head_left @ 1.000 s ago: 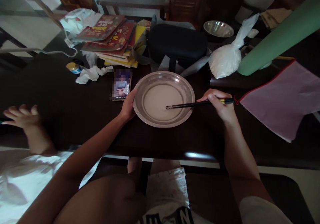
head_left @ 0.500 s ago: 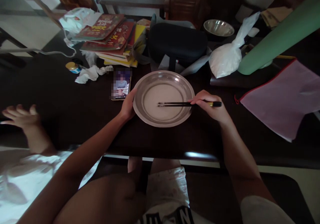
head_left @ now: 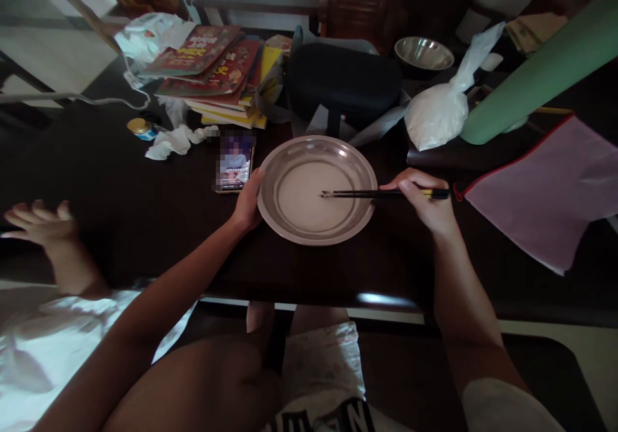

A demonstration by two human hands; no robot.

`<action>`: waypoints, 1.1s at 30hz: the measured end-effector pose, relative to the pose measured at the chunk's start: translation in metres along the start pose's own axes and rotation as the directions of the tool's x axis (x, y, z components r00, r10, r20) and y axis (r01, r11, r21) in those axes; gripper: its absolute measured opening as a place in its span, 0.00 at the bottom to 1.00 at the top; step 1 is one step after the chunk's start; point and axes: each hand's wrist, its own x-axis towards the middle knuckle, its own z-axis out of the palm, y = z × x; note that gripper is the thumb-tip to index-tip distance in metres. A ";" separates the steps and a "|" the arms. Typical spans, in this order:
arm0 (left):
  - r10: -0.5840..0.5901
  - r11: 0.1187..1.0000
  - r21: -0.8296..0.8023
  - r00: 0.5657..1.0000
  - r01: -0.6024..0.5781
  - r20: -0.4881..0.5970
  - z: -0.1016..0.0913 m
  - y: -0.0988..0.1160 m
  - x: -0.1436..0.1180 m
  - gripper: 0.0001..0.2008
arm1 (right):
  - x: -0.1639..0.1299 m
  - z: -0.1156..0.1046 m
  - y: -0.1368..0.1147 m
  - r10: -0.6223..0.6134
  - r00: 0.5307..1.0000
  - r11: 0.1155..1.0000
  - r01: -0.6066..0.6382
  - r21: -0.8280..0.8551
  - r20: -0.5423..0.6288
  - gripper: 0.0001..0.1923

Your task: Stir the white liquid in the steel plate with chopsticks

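Chopsticks (head_left: 376, 193), a dark pair with a yellow band near the top, lie almost level across the right rim of the round, shallow stainless-steel plate (head_left: 360, 161); their tips rest in the pale, cloudy liquid (head_left: 304, 194) pooled in the plate's flat middle, right of centre; the right hand (head_left: 425, 203) has its fingers closed together around the upper part of the sticks, thumb on top, just outside the plate's right edge. The left hand (head_left: 247, 201) is curled against the plate's left rim, thumb on the rim and fingers tucked at the side, gripping it; the plate sits near the front edge of the dark wooden table (head_left: 145, 206), straight before the seated person.

Just left of the plate lies a smartphone (head_left: 234, 165) with a lit screen; beyond it are crumpled white tissue (head_left: 174, 141) and a small jar with a yellow lid (head_left: 139, 127); behind those rests a stack of red and yellow books (head_left: 217, 75). A black zipped case (head_left: 342, 81) stands behind the plate; to its right sit a knotted clear bag of white powder (head_left: 441, 110), a small steel bowl (head_left: 423, 52), a green roll (head_left: 545, 71) and a pink mesh pouch with red trim (head_left: 545, 187). At far left, another person's small hand (head_left: 41, 223) rests open at the table edge, well apart from the plate.
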 end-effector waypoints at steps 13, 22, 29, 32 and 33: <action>-0.040 0.999 -0.012 0.999 0.040 -0.019 0.001 0.004 -0.001 0.13 | 0.001 0.000 0.001 0.037 0.999 0.999 -0.037 -0.007 0.010 0.17; -0.021 1.000 -0.011 1.000 0.021 -0.017 0.003 0.003 0.000 0.13 | 0.000 0.002 0.002 0.019 1.000 1.000 -0.019 -0.008 -0.005 0.17; 0.018 1.000 0.007 1.000 -0.018 -0.004 0.002 0.003 0.000 0.13 | 0.001 0.006 0.002 -0.056 0.991 0.998 0.054 0.018 0.124 0.14; 0.015 1.000 0.009 1.000 -0.015 -0.011 0.000 0.001 0.000 0.15 | 0.000 0.002 0.001 0.000 1.000 1.000 0.000 -0.013 0.020 0.16; 0.016 1.000 0.005 1.000 -0.016 -0.007 0.000 0.000 0.001 0.16 | 0.000 0.001 0.001 0.020 1.000 1.000 -0.020 -0.013 0.008 0.17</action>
